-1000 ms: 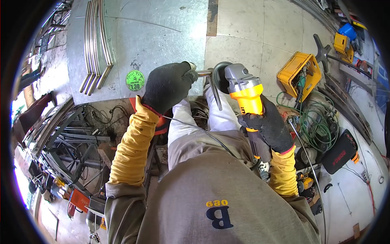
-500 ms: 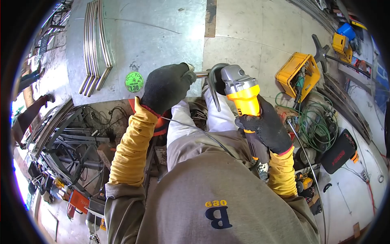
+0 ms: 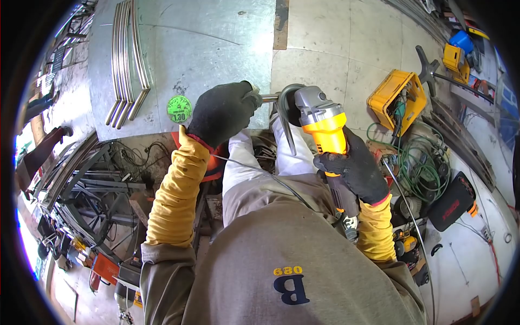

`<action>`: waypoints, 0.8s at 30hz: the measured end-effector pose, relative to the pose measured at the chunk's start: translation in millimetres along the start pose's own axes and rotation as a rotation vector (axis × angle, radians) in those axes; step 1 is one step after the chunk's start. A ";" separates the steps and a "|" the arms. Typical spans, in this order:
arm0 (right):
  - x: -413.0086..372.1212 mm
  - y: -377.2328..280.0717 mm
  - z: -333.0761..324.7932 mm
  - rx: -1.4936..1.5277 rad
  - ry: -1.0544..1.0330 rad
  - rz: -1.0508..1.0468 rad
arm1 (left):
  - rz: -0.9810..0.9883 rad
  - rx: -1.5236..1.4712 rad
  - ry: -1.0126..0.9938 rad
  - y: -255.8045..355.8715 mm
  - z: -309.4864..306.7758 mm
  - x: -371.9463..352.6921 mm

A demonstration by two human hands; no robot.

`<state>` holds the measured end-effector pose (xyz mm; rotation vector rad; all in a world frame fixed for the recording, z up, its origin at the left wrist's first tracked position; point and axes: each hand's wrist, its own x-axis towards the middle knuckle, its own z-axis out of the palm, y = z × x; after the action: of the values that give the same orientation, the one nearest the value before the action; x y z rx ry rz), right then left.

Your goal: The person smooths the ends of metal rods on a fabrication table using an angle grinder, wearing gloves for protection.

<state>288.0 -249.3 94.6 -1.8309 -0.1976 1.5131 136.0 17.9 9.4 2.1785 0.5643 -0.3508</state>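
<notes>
My left hand (image 3: 219, 111), in a black glove, is closed around a shiny metal tube (image 3: 269, 98). Most of the tube is hidden inside the fist; a short length sticks out to the right and meets the grinder's guard side. An angle grinder (image 3: 327, 130), yellow and grey, is gripped by my gloved right hand (image 3: 352, 170) around its body. Its curved dark guard (image 3: 291, 122) faces the tube. I cannot see the disc clearly, nor whether it touches the tube. Both forearms wear yellow sleeves.
Several bent metal tubes (image 3: 125, 65) lie on the steel-topped table (image 3: 216, 49), near a green round sticker (image 3: 180, 109). A yellow crate (image 3: 398, 100), a green coiled cable (image 3: 428, 162) and a black case (image 3: 452, 201) are at right. Metal frames (image 3: 97, 189) stand at left.
My left hand has turned slightly on the tube, and the pale spot at its fingertips shows less. The grinder and my right hand stay almost in place.
</notes>
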 end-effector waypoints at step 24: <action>-0.8 11.9 2.8 -0.083 0.007 -0.100 | -0.124 -0.165 -0.149 -3.1 -7.8 15.1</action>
<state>281.3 -257.0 87.8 -1.8624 -0.3486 1.4478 147.8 29.9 5.6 1.9459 0.6238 -0.5103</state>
